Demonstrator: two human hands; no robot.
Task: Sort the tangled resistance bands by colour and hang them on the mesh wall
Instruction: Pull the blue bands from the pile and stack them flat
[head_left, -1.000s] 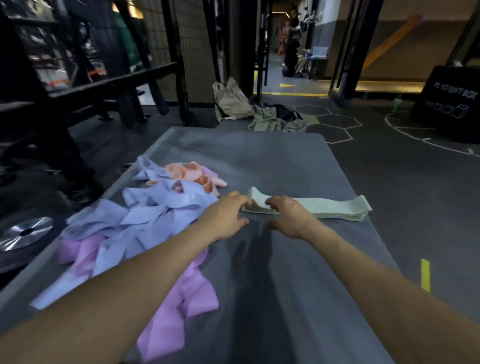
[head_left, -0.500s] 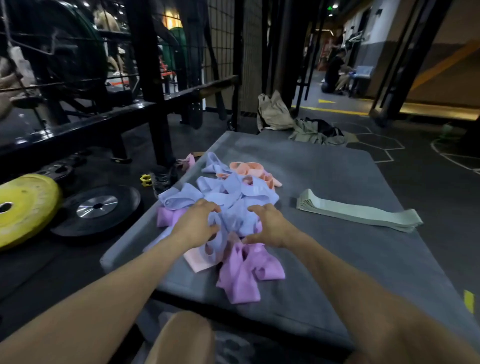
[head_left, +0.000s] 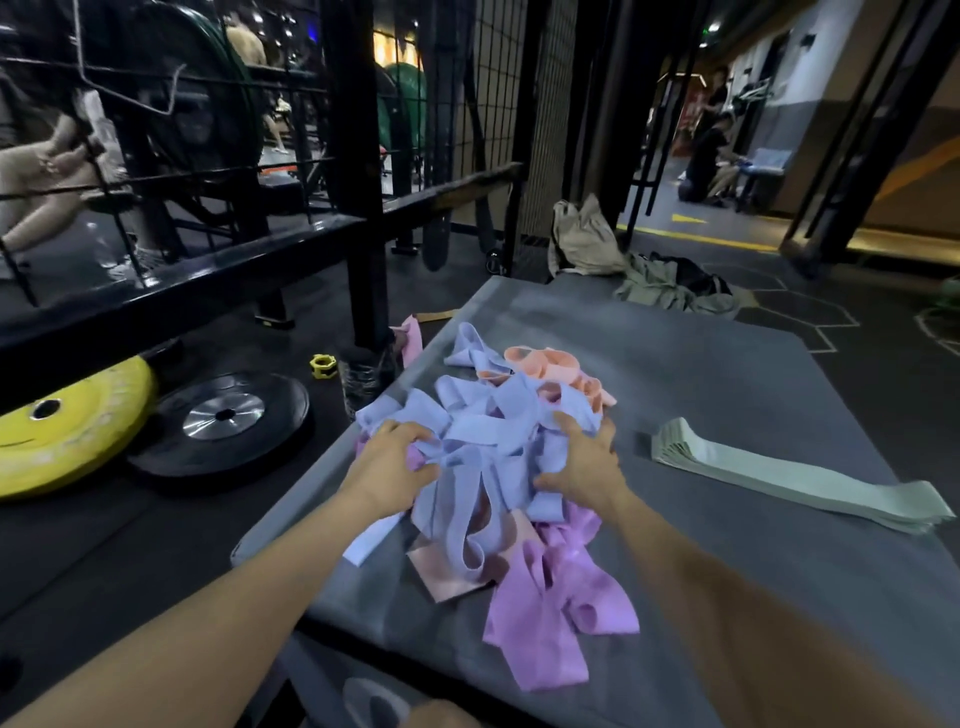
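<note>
A tangled heap of resistance bands lies on the grey mat (head_left: 727, 395): pale blue bands (head_left: 483, 441) on top, orange ones (head_left: 550, 364) at the far side, purple ones (head_left: 556, 603) and a pink one (head_left: 452, 577) nearest me. My left hand (head_left: 389, 467) grips blue bands at the heap's left side. My right hand (head_left: 587, 462) grips blue bands at its right side. A neat stack of pale green bands (head_left: 779, 473) lies flat to the right, apart from the heap. The mesh wall (head_left: 498, 104) stands behind the mat at the left.
A yellow weight plate (head_left: 57, 426) and a black plate (head_left: 223, 421) lie on the floor at the left, beside a black rack post (head_left: 358, 208). A pink band (head_left: 413, 338) hangs off the mat's far left edge. Bags and clothes (head_left: 623, 260) sit beyond the mat. People sit in the background.
Both hands left the green stack and moved left onto the tangled heap. They now close on the blue bands, and the view has turned left.
</note>
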